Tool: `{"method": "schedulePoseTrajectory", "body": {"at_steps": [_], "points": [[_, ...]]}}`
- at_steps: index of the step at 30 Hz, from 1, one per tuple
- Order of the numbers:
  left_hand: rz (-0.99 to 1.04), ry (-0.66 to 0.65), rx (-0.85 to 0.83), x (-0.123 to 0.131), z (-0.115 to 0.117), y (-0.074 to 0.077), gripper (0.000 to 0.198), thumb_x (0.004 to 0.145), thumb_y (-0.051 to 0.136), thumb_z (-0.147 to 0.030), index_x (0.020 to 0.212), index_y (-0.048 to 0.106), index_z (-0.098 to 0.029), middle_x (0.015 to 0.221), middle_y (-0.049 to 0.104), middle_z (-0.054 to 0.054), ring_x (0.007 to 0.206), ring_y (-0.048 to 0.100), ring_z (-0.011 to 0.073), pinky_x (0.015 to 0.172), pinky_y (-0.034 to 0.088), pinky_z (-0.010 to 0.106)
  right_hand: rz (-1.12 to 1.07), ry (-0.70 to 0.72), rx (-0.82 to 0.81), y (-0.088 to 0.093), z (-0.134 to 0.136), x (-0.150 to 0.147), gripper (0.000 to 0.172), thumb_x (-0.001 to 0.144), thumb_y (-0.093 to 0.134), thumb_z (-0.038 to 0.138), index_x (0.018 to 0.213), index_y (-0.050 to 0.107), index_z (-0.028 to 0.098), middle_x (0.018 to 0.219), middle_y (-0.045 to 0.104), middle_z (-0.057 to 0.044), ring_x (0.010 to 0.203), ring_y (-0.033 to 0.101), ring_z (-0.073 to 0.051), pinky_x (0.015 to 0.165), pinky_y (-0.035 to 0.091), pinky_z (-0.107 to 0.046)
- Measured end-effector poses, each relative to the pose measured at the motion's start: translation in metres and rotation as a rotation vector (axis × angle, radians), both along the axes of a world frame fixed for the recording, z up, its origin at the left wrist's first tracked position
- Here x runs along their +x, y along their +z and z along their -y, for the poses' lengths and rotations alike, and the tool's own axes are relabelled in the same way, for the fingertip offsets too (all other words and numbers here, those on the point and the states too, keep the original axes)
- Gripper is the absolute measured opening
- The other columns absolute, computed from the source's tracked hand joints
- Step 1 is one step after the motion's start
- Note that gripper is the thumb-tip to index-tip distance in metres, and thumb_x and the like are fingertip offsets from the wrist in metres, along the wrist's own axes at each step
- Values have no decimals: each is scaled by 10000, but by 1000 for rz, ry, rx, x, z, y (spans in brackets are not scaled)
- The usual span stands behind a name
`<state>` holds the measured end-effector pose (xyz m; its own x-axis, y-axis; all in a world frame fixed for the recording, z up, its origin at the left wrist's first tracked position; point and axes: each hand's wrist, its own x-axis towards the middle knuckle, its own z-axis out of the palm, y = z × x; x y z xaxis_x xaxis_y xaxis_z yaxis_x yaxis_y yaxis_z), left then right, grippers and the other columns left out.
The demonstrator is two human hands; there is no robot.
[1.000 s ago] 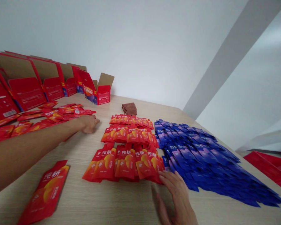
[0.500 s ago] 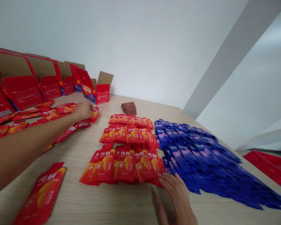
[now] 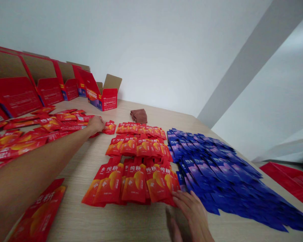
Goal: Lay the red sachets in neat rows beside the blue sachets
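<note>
My left hand (image 3: 96, 123) reaches far across the table and is closed on a red packet (image 3: 109, 127), holding it beside the far row of red packets. Three rows of red packets (image 3: 138, 158) lie in the middle of the wooden table (image 3: 131, 222). My right hand (image 3: 190, 215) rests flat near the front edge, fingers spread, its fingertips touching the right end of the nearest red row. To the right of that hand spreads a large sheet of overlapping blue packets (image 3: 217, 171).
A loose heap of red packets (image 3: 32, 131) lies at the left, with one large red packet (image 3: 39, 215) near the front. Open red cartons (image 3: 102, 92) stand along the back left. A brown cloth (image 3: 139, 115) lies at the back. Red flat items (image 3: 290, 181) sit at the right.
My left hand took a red packet from the left heap and carried it right, toward the far row. The right hand has stayed at the near row.
</note>
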<state>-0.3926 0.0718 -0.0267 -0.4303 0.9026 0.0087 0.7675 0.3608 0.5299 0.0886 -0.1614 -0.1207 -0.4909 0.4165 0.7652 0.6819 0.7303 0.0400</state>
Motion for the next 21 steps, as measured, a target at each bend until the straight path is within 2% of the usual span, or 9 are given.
{"method": "schedulePoseTrajectory", "body": {"at_steps": [5, 8, 11, 13, 17, 19, 21], "points": [[-45, 30, 28, 7, -7, -5, 182, 762, 848, -229, 799, 681, -165, 742, 725, 42, 774, 704, 218, 686, 483, 288, 24, 9, -17, -1, 1, 1, 522, 986, 640, 139, 1498, 602, 233, 1302, 752, -97, 1166, 770, -274, 1099, 625, -493], [-74, 6, 20, 14, -7, -7, 138, 791, 810, -216, 876, 723, -151, 796, 762, 56, 775, 720, 207, 663, 495, 267, 4, 13, -27, -2, 2, 0, 537, 985, 654, 134, 1509, 595, 237, 1320, 747, -96, 1177, 768, -276, 1105, 621, -491], [-144, -55, 0, 16, -5, -2, 166, 836, 767, -228, 978, 752, -144, 876, 801, 77, 821, 747, 215, 680, 510, 259, -27, 21, -35, -1, 3, 0, 540, 975, 667, 123, 1500, 603, 229, 1332, 743, -96, 1200, 758, -276, 1108, 618, -489], [-224, -109, -21, 11, -1, 7, 208, 850, 758, -262, 1021, 767, -144, 953, 822, 108, 909, 769, 255, 746, 533, 277, -36, 6, -48, 1, 6, -1, 549, 974, 666, 119, 1509, 597, 218, 1348, 737, -106, 1228, 745, -287, 1107, 616, -498], [-416, -201, -112, -11, 15, 30, 417, 855, 793, -393, 1162, 781, -112, 1199, 808, 234, 1199, 731, 418, 954, 551, 389, -35, -7, -53, 3, 8, -2, 559, 973, 662, 121, 1519, 589, 213, 1368, 728, -114, 1254, 733, -300, 1111, 609, -513], [-477, -241, -185, -19, 27, 35, 576, 895, 778, -486, 1298, 744, -75, 1304, 769, 287, 1273, 694, 461, 1019, 541, 450, -29, 6, -47, 2, 7, -2, 558, 972, 661, 125, 1518, 592, 219, 1356, 733, -109, 1240, 738, -295, 1109, 608, -508], [-513, -267, -250, -21, 38, 33, 710, 955, 727, -559, 1441, 665, -44, 1402, 715, 318, 1318, 668, 469, 1067, 531, 501, -30, 21, -44, 2, 6, -2, 554, 977, 663, 137, 1519, 593, 227, 1343, 738, -104, 1224, 744, -290, 1103, 610, -499]]}}
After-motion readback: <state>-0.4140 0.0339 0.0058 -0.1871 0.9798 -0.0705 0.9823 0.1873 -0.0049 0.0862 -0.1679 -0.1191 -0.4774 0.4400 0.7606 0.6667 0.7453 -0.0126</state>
